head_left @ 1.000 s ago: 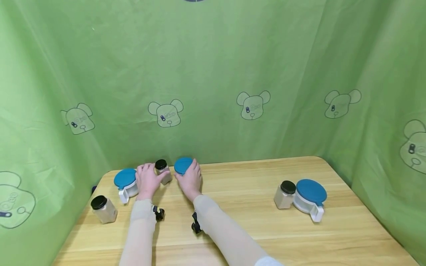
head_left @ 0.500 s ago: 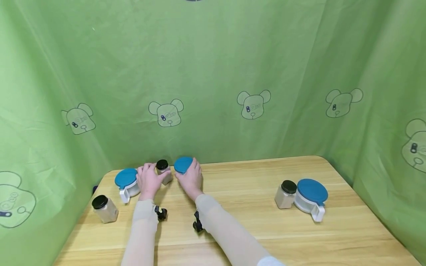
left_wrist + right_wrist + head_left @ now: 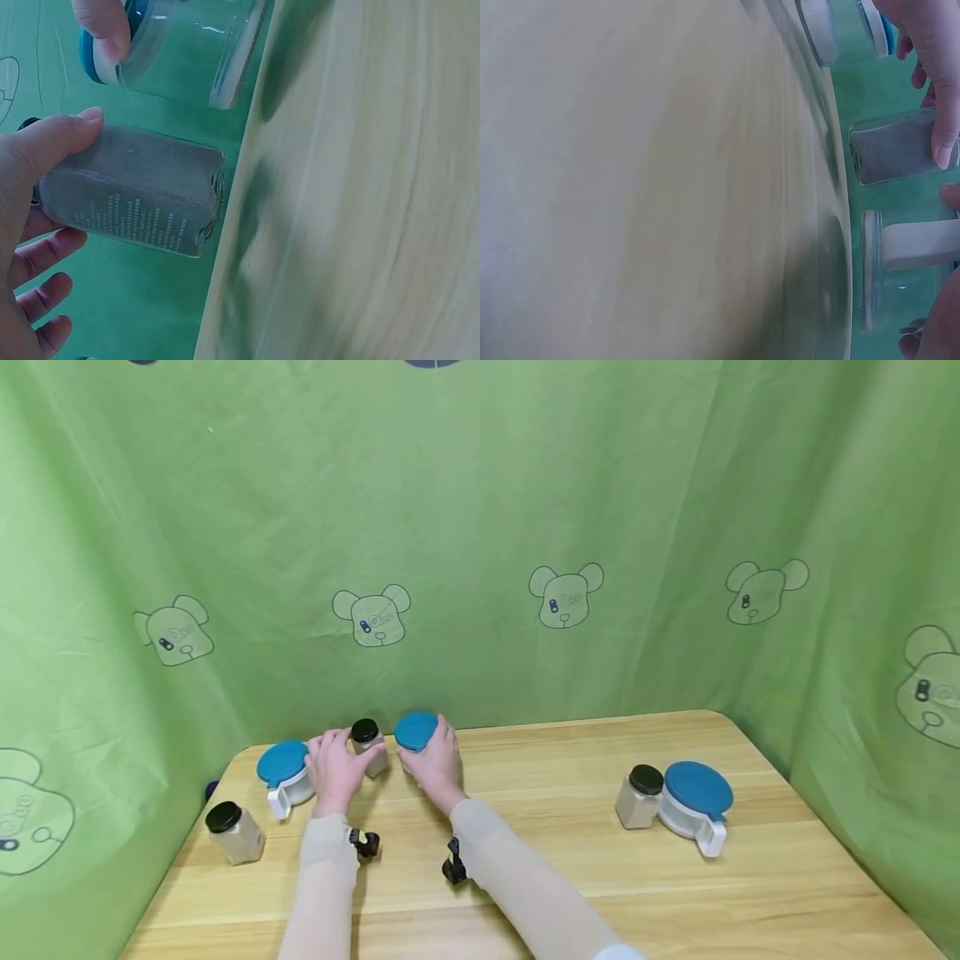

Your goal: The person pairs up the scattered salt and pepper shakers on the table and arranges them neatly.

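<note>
Left hand [image 3: 334,768] pinches the black-lidded jar [image 3: 366,735]; it is upright. Right of this jar, right hand [image 3: 437,764] grips the blue-lidded container [image 3: 414,730].

I see a grey, black-capped jar [image 3: 135,184] roughly upright and, just right of that jar, a clear, blue-lidded container [image 3: 187,60], closed.

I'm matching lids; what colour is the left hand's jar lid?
Black lid, clearest in the head view.
</note>
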A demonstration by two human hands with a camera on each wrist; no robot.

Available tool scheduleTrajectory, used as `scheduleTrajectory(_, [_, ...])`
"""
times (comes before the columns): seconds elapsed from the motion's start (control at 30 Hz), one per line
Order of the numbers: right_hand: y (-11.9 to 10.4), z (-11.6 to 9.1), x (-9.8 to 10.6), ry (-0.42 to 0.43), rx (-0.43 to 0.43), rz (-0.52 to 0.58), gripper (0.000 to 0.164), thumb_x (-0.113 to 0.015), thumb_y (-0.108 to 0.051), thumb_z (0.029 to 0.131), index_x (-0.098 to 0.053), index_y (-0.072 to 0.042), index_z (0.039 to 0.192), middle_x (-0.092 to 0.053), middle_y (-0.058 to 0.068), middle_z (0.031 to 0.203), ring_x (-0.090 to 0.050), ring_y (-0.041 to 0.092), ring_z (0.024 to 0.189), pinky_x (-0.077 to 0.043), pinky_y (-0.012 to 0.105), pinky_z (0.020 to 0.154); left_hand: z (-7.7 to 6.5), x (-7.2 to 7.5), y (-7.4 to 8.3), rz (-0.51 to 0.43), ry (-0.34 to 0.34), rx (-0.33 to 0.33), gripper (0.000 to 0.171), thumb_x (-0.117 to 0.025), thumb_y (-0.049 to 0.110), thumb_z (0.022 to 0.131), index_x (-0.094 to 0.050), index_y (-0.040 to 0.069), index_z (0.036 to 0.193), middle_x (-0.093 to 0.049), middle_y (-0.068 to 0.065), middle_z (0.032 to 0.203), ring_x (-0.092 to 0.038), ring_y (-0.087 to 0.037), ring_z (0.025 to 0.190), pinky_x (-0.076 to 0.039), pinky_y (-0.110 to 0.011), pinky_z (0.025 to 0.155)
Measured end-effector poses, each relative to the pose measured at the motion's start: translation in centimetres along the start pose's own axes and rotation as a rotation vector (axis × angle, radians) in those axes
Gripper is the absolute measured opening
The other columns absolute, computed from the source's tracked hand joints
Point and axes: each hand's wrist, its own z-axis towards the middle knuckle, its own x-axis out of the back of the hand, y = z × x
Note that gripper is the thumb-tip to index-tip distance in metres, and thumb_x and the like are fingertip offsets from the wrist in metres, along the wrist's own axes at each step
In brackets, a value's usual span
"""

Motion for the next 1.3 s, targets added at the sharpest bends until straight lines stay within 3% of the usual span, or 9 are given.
scheduleTrajectory(0.7, [0.9,-0.8,3.0,-0.045,0.031,0.068,0.099,-0.083,-0.040,0.074,-0.030,-0.004,0.149,-0.042,0.019,0.147,-0.047,0.036,0.132,-0.043,0.054,0.106,-1.8,0.4,2.3,-0.053,0.039,-0.037,0.076,-0.079,0.054,0.073,-0.062,0.004,0.127,-0.060,-0.017,0.129,-0.042,-0.037,0.120,-0.026,-0.054,0.108])
scheduleTrajectory(1.3, [1.7,-2.2,5.1,-0.034,0.059,0.117,0.097,-0.085,-0.036,0.072,-0.032,-0.007,0.148,-0.045,0.020,0.143,-0.048,0.039,0.130,-0.043,0.057,0.105,-3.3,0.8,3.1,-0.052,0.063,-0.105,0.073,-0.080,0.055,0.072,-0.064,0.005,0.123,-0.062,-0.016,0.125,-0.044,-0.036,0.116,-0.030,-0.054,0.101])
